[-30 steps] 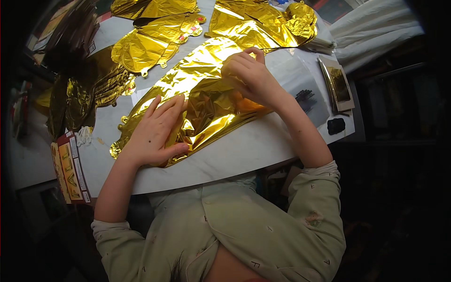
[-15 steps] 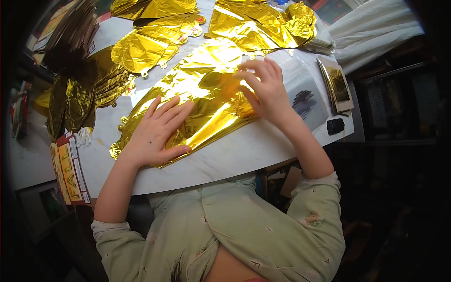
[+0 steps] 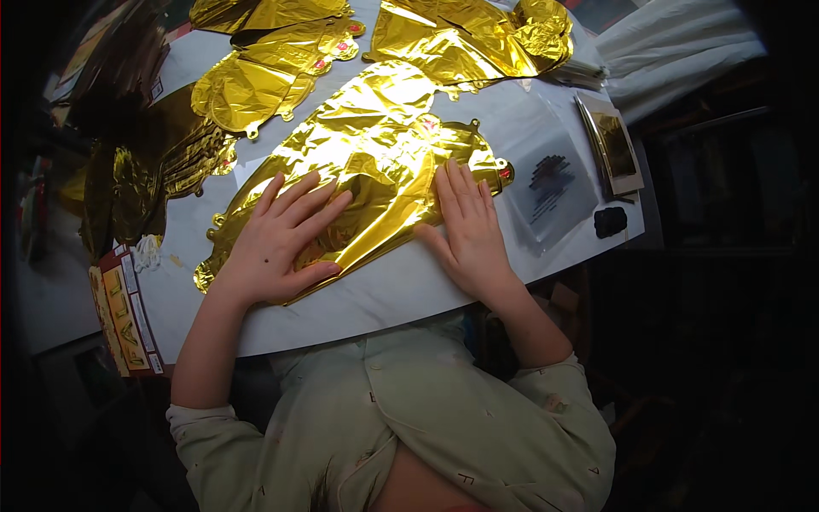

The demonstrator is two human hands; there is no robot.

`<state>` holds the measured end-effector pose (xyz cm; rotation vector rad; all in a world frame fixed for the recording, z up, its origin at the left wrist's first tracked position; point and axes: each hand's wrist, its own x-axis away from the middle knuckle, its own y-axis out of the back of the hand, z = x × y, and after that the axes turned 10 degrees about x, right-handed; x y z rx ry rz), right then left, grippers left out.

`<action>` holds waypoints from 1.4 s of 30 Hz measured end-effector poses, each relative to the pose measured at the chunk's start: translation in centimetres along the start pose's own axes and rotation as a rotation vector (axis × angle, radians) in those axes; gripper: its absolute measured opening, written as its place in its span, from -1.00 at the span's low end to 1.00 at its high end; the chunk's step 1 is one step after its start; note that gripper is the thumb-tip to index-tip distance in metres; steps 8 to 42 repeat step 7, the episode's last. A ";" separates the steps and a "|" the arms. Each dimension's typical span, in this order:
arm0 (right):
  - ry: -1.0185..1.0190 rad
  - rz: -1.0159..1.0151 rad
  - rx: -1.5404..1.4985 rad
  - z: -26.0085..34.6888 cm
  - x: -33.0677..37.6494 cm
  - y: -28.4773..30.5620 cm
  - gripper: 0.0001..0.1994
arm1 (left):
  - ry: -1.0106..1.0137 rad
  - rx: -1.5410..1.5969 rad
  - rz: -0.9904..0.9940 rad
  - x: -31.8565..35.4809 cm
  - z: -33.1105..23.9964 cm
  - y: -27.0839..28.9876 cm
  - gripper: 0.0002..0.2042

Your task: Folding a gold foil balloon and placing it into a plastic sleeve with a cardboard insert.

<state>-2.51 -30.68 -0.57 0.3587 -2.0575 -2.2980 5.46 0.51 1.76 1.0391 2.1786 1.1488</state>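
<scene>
Left hand [image 3: 277, 243] and right hand [image 3: 467, 230] flatten gold foil balloon [image 3: 375, 145] (clear packet [image 3: 554, 183] beside).

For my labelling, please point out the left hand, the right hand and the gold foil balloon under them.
left hand [image 3: 277, 243], head view, back of hand
right hand [image 3: 467, 229], head view, back of hand
gold foil balloon [image 3: 375, 128], head view, upper crinkled surface

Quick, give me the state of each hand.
Left hand: open, flat on the gold foil balloon, holding nothing.
Right hand: open, flat on the same balloon's edge, holding nothing.
</scene>
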 end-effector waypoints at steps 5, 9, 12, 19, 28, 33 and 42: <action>0.007 -0.005 -0.013 0.1 -0.1 -0.2 -0.18 | 0.008 0.000 -0.003 0.0 0.0 0.0 -0.19; 0.007 0.017 -0.025 0.4 0.0 0.0 -0.18 | 0.009 -0.007 0.001 0.1 0.1 -0.1 -0.19; 0.007 0.017 -0.025 0.4 0.0 0.0 -0.18 | 0.009 -0.007 0.001 0.1 0.1 -0.1 -0.19; 0.007 0.017 -0.025 0.4 0.0 0.0 -0.18 | 0.009 -0.007 0.001 0.1 0.1 -0.1 -0.19; 0.007 0.017 -0.025 0.4 0.0 0.0 -0.18 | 0.009 -0.007 0.001 0.1 0.1 -0.1 -0.19; 0.007 0.017 -0.025 0.4 0.0 0.0 -0.18 | 0.009 -0.007 0.001 0.1 0.1 -0.1 -0.19; 0.007 0.017 -0.025 0.4 0.0 0.0 -0.18 | 0.009 -0.007 0.001 0.1 0.1 -0.1 -0.19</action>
